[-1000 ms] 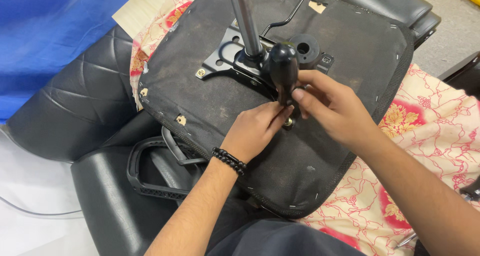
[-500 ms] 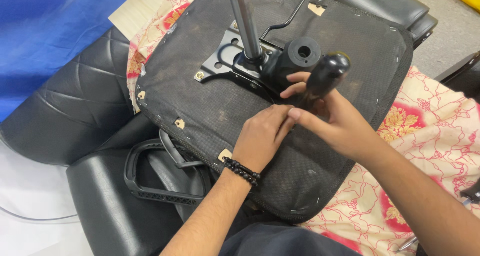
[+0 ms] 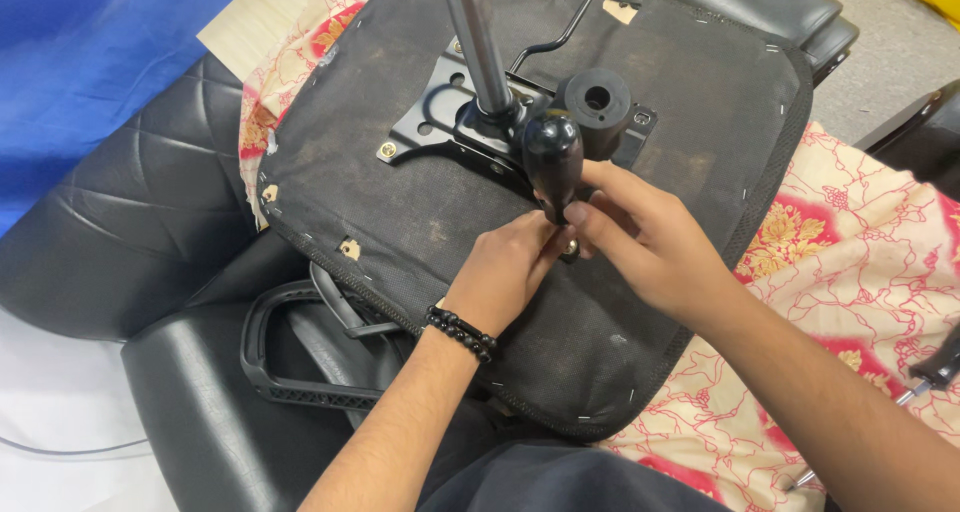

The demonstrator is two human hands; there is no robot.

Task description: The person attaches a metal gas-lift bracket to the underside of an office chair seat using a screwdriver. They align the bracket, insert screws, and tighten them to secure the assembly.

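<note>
My right hand (image 3: 650, 242) closes its fingers around a glossy black screwdriver handle (image 3: 552, 157), rigid, probably slippery; grip mid-handle. My left hand (image 3: 505, 272) pinches its tip against the upturned chair seat (image 3: 400, 212) below.

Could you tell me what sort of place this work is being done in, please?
Probably an informal chair-repair or upholstery spot, worked low down. An upturned office chair seat shows its metal mounting plate and gas column; it rests among black padded cushions on a floral cloth.
</note>
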